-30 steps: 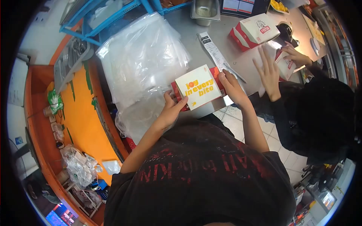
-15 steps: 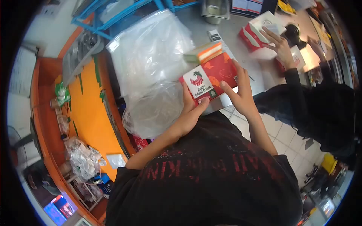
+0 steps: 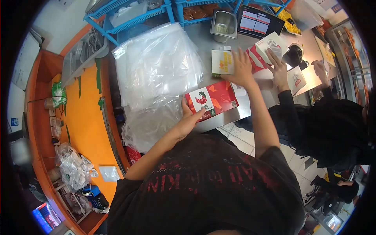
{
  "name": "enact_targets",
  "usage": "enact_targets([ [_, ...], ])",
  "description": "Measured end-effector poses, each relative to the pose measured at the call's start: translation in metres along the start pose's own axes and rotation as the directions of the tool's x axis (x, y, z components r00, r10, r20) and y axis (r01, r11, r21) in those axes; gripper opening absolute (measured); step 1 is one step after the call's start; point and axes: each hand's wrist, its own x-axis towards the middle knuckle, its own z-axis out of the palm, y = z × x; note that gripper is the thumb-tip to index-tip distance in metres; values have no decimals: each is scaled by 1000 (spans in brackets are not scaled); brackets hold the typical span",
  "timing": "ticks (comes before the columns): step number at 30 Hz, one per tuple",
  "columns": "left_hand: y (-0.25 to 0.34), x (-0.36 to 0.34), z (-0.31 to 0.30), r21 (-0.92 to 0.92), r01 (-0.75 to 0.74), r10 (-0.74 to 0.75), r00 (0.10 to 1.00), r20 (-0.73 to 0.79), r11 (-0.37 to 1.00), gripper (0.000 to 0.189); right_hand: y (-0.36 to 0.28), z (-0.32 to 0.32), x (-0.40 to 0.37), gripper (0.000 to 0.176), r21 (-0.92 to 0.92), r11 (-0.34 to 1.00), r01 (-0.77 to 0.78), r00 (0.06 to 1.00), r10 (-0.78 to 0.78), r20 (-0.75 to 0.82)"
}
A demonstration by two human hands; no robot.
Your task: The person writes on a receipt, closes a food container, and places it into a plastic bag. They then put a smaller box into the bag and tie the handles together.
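My left hand grips the left end of a red takeaway box, its thumb lying across the front. This box has a white label with a red and green logo. My right hand is stretched out over the box's far side with fingers spread, right at the edge of a smaller box. That smaller box has a white top with yellow lettering and a green side. To the left lies a stack of clear plastic bags, its loose part reaching beside my left hand.
A co-worker's hand rests at another red and white box on the right. Behind stand a metal container, a tablet and blue racks. An orange counter runs along the left.
My right hand has let go of the red box and moved up and away to the smaller box. My left hand keeps its hold. The view has shifted slightly.
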Motion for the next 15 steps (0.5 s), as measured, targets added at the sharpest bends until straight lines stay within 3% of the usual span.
enact_targets([
  [1, 9, -5, 3, -62, 66, -65, 998, 4, 996, 102, 2, 3, 19, 103, -190, 977, 93, 989, -68, 134],
  [2, 8, -3, 3, -58, 62, -62, 998, 3, 996, 102, 5, 9, 38, 103, -188, 978, 91, 989, -68, 128],
  [4, 4, -1, 1, -63, 91, -93, 995, -34, 994, 101, 8, 18, 64, 114, -210, 932, 296, 853, -160, 496],
  [5, 6, -3, 2, -52, 94, -95, 995, -33, 994, 101, 3, 6, 69, 114, -193, 946, 259, 831, -116, 544],
  [6, 10, -5, 3, -121, 87, -86, 996, 9, 989, 95, -1, -6, 70, 114, -191, 949, 251, 837, -114, 534],
  [8, 15, -1, -1, -192, 70, -63, 997, 46, 979, 89, -21, -40, 54, 112, 48, 995, -90, 931, 67, 358],
  [10, 6, 4, -5, -354, 116, -115, 993, 25, 928, 96, -53, -60, 13, 115, -12, 994, -113, 940, 110, 322],
  [12, 13, 1, 0, -350, 92, -83, 996, 40, 932, 92, -89, -61, -36, 121, -53, 984, -172, 926, 180, 332],
  [13, 17, 2, 2, -344, 56, -42, 998, 49, 937, 88, -100, -58, -52, 121, 10, 974, -225, 887, 201, 416],
  [14, 11, 10, 2, -350, 47, -30, 998, 54, 936, 88, -99, -53, -64, 121, 1, 976, -219, 891, 199, 409],
  [15, -2, 20, 1, -295, -40, 45, 999, 9, 955, 84, -96, -45, -74, 119, 57, 967, -248, 926, 220, 307],
])
